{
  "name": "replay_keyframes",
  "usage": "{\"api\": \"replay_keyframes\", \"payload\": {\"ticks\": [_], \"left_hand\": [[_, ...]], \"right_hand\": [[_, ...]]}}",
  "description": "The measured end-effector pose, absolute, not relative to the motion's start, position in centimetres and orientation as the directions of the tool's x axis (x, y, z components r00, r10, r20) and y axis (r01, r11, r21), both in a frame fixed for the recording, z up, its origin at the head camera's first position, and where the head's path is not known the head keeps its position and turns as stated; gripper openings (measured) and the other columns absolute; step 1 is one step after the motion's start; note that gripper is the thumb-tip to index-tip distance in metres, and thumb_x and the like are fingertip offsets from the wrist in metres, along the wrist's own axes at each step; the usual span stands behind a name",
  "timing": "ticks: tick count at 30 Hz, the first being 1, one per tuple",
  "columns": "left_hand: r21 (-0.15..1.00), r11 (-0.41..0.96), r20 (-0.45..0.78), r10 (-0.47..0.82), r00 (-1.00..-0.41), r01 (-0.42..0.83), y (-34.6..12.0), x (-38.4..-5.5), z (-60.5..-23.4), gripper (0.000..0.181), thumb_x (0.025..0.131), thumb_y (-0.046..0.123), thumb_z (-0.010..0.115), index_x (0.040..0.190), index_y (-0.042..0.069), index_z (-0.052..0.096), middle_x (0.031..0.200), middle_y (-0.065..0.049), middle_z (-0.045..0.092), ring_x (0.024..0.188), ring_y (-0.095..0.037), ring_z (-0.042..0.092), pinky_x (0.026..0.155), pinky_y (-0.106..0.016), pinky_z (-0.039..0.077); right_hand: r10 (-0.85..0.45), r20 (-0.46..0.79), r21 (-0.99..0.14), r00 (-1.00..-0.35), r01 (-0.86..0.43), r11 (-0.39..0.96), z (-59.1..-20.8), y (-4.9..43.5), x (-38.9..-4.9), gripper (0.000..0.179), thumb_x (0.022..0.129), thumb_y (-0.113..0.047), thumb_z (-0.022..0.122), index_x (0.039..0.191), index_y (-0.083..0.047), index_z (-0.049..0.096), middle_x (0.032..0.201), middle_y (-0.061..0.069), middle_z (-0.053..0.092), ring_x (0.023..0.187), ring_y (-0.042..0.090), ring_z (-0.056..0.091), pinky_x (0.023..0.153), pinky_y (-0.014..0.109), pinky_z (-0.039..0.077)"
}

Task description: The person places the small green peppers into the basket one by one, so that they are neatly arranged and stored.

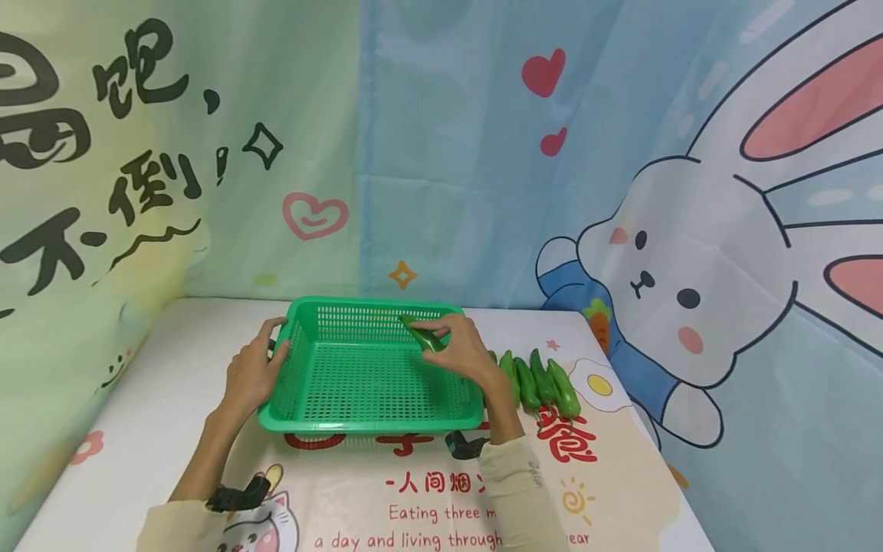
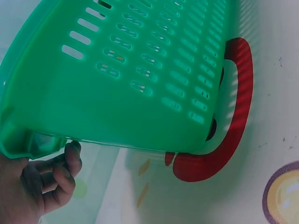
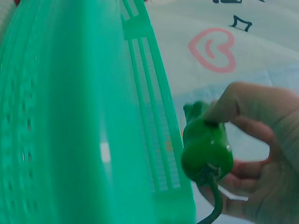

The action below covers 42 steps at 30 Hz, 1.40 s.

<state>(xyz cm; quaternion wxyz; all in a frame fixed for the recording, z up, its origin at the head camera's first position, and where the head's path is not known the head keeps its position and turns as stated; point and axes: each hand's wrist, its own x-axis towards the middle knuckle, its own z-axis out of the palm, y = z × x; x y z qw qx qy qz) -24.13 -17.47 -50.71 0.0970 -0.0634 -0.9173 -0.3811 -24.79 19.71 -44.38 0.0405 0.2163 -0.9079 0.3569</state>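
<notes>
A green plastic basket (image 1: 359, 427) with slotted walls stands on the printed tablecloth, nothing lying on its visible floor. At its left rim, my left hand (image 1: 254, 369) grips the edge; in the left wrist view the curled fingers (image 2: 65, 170) show just under the rim's corner. My right hand (image 1: 467, 351) pinches a green pepper (image 1: 422, 336) between thumb and fingers, over the right back part of the basket. Seen from the right wrist, that pepper (image 3: 205, 144) points its curved stem toward the camera, beside the basket wall.
Several more green peppers (image 1: 564, 389) lie in a row on the table, just right of the basket. A patterned cloth backdrop (image 1: 448, 153) with a cartoon rabbit hangs behind the table (image 1: 152, 368). Each wrist wears a black strap-on device (image 1: 240, 494).
</notes>
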Motion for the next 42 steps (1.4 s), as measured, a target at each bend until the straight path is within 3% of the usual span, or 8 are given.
{"api": "replay_keyframes", "payload": {"ticks": [12, 15, 19, 23, 27, 29, 34, 42], "left_hand": [[0.697, 0.691, 0.224, 0.046, -0.974, 0.193, -17.6, -24.2, -50.8, 0.050, 0.116, 0.023, 0.051, 0.162, 0.004, 0.043, 0.116, -0.034, 0.074, 0.083, -0.039, 0.076, 0.056, -0.035, 0.050], [0.695, 0.692, 0.226, 0.046, -0.973, 0.194, -17.6, -24.2, -50.8, 0.050, 0.116, 0.022, 0.052, 0.162, 0.004, 0.044, 0.116, -0.035, 0.074, 0.084, -0.040, 0.076, 0.056, -0.035, 0.051], [0.693, 0.694, 0.229, 0.046, -0.972, 0.196, -17.6, -24.2, -50.7, 0.050, 0.116, 0.022, 0.052, 0.162, 0.004, 0.044, 0.117, -0.035, 0.074, 0.085, -0.041, 0.076, 0.057, -0.036, 0.051], [0.693, 0.694, 0.228, 0.042, -0.973, 0.193, -17.6, -24.2, -50.6, 0.050, 0.116, 0.022, 0.052, 0.162, 0.004, 0.044, 0.117, -0.035, 0.074, 0.084, -0.040, 0.076, 0.057, -0.036, 0.051], [0.695, 0.694, 0.221, 0.043, -0.974, 0.189, -17.6, -24.2, -50.6, 0.050, 0.116, 0.022, 0.052, 0.162, 0.004, 0.044, 0.118, -0.035, 0.074, 0.083, -0.039, 0.076, 0.057, -0.035, 0.050], [0.696, 0.693, 0.220, 0.045, -0.975, 0.189, -17.7, -24.2, -50.6, 0.050, 0.116, 0.022, 0.051, 0.162, 0.004, 0.044, 0.117, -0.035, 0.074, 0.081, -0.038, 0.075, 0.056, -0.035, 0.050], [0.691, 0.700, 0.221, 0.036, -0.975, 0.183, -17.8, -24.1, -50.6, 0.049, 0.116, 0.021, 0.052, 0.162, 0.005, 0.044, 0.116, -0.033, 0.074, 0.080, -0.036, 0.074, 0.057, -0.035, 0.048], [0.695, 0.698, 0.207, 0.033, -0.978, 0.171, -17.6, -24.4, -50.7, 0.050, 0.116, 0.022, 0.052, 0.162, 0.005, 0.044, 0.113, -0.031, 0.075, 0.075, -0.033, 0.071, 0.057, -0.034, 0.047]], "right_hand": [[-0.380, 0.199, -0.673, -0.903, -0.408, 0.617, -45.5, 15.6, -25.2, 0.043, 0.091, 0.000, 0.082, 0.134, -0.008, 0.079, 0.135, 0.019, 0.077, 0.110, 0.044, 0.077, 0.083, 0.045, 0.064], [-0.399, 0.197, -0.682, -0.896, -0.417, 0.600, -45.7, 14.7, -25.2, 0.043, 0.091, 0.001, 0.080, 0.133, -0.005, 0.078, 0.133, 0.021, 0.077, 0.108, 0.045, 0.077, 0.076, 0.038, 0.063], [-0.402, 0.188, -0.702, -0.896, -0.409, 0.584, -45.7, 13.6, -25.2, 0.042, 0.091, 0.001, 0.078, 0.133, -0.003, 0.078, 0.129, 0.023, 0.078, 0.104, 0.045, 0.077, 0.064, 0.027, 0.052], [-0.404, 0.187, -0.699, -0.896, -0.410, 0.586, -45.8, 12.5, -25.3, 0.042, 0.091, 0.001, 0.077, 0.133, -0.003, 0.078, 0.127, 0.023, 0.079, 0.089, 0.037, 0.077, 0.059, 0.023, 0.044], [-0.407, 0.184, -0.680, -0.895, -0.415, 0.604, -45.9, 11.5, -25.4, 0.043, 0.091, 0.001, 0.077, 0.133, -0.003, 0.077, 0.119, 0.023, 0.081, 0.066, 0.021, 0.065, 0.056, 0.022, 0.039], [-0.406, 0.175, -0.677, -0.897, -0.409, 0.612, -46.0, 11.0, -25.5, 0.043, 0.091, 0.000, 0.077, 0.134, -0.003, 0.077, 0.115, 0.022, 0.082, 0.063, 0.015, 0.059, 0.056, 0.022, 0.039], [-0.423, 0.157, -0.676, -0.892, -0.409, 0.613, -46.1, 9.8, -25.4, 0.043, 0.092, 0.000, 0.078, 0.135, -0.001, 0.076, 0.113, 0.023, 0.082, 0.066, 0.013, 0.062, 0.057, 0.022, 0.040], [-0.433, 0.147, -0.667, -0.889, -0.412, 0.620, -46.2, 8.0, -25.6, 0.041, 0.095, -0.001, 0.078, 0.135, 0.001, 0.075, 0.106, 0.024, 0.082, 0.062, 0.008, 0.045, 0.061, 0.024, 0.035]]}}
